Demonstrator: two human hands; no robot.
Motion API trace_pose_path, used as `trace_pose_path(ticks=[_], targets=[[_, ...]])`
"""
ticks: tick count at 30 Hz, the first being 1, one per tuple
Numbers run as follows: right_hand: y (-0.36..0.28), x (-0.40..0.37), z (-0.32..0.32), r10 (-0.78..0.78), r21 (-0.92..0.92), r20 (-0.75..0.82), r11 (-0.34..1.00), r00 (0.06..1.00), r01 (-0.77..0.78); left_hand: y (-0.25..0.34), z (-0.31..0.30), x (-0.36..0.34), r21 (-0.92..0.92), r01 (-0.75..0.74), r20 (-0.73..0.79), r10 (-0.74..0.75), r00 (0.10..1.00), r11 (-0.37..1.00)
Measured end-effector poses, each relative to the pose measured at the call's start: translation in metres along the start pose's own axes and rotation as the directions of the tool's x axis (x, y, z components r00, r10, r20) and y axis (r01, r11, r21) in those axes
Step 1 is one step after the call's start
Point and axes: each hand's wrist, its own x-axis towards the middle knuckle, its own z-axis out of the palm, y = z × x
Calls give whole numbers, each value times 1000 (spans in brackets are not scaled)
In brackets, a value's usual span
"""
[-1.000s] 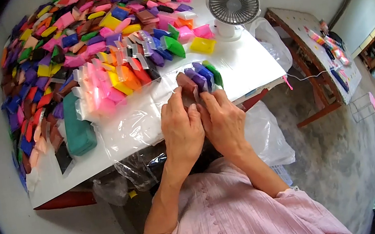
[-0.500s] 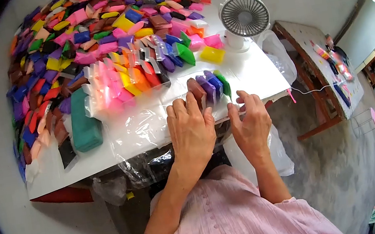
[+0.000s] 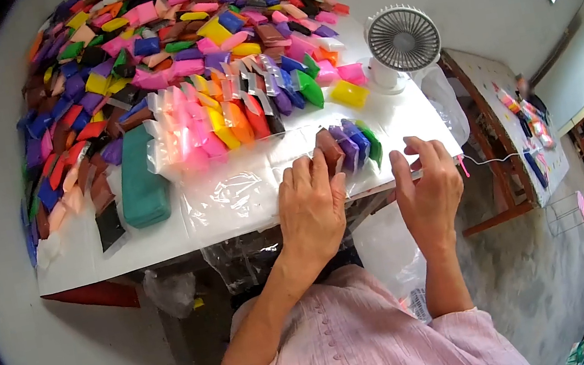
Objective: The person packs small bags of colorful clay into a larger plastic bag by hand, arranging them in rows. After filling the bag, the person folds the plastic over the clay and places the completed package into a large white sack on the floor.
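Observation:
A short row of small sealed packets stands on the white tabletop: a brown packet (image 3: 330, 150) at the left, then a purple packet (image 3: 346, 149), a blue packet (image 3: 358, 143) and a green packet (image 3: 374, 148). My left hand (image 3: 311, 206) is at the row's left end, fingers stretched out along the brown packet and seeming to touch it; the thumb lies just in front. To the right of the green packet, my right hand (image 3: 429, 180) is held apart from the row, its fingers spread and bent with nothing between them.
A clear plastic sheet (image 3: 225, 193) lies left of my hands, with a row of coloured packets (image 3: 217, 122) behind it. A teal block (image 3: 142, 179) stands farther left. Many loose packets (image 3: 148, 46) are heaped at the back. A fan (image 3: 403, 42) stands at right.
My right hand has moved right, farther from the green packet, with its fingers more spread. My left hand stays beside the brown packet. The whole view has shifted slightly.

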Motion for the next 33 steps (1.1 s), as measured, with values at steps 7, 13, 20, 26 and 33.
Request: trace_pose_path(ticks=[7,13,20,26,33], targets=[[-59,66,33,-190,256,210,957,959,134,-3,4,-1,-79,-10,-62,5,998,997],[-103,96,77,-197,82,399,980,896,179,-5,4,2,-51,-55,-95,50,994,997],[-91,99,112,-260,123,407,965,876,230,-6,3,2,-151,-2,-120,-16,993,989],[-91,99,115,-244,74,430,969,869,235,-9,7,3,-130,-31,-165,9,986,991],[-95,100,113,-205,31,476,976,855,217,-7,3,3,-195,24,-118,-48,992,981]])
